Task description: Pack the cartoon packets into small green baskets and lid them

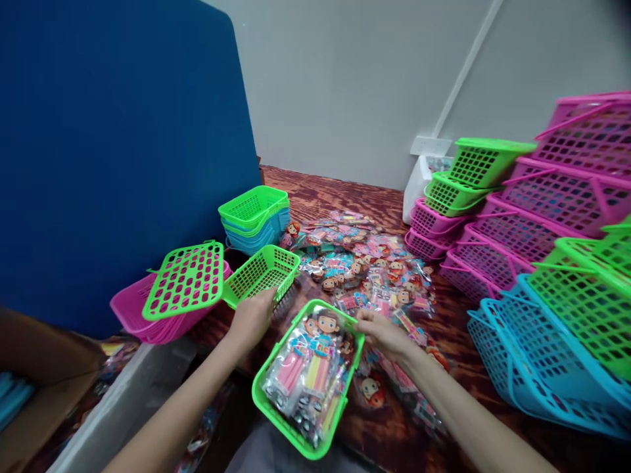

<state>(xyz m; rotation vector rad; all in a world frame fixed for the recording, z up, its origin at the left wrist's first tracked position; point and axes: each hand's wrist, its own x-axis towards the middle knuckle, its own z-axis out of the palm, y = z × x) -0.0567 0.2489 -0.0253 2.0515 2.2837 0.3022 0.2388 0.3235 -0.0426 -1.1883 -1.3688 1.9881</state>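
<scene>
A small green plastic basket (258, 394) is tilted toward me at the table's near edge, filled with clear packets of pink and yellow sticks with cartoon figures. At its upper right corner my right hand (382, 332) is closed, pinching the rim. My left hand (254, 320) is closed at the near rim of a second green basket (263, 270), which has no packets in it; the fingertips are partly hidden. A loose pile of the same packets (379, 266) spreads over the table behind my right hand.
A green lattice lid (187, 279) lies on pink nested baskets (128, 312) at left. Behind are nested green and blue baskets (256, 223). Stacked pink baskets (552, 190) and blue baskets (552, 368) stand at right. A blue panel (118, 118) rises at left.
</scene>
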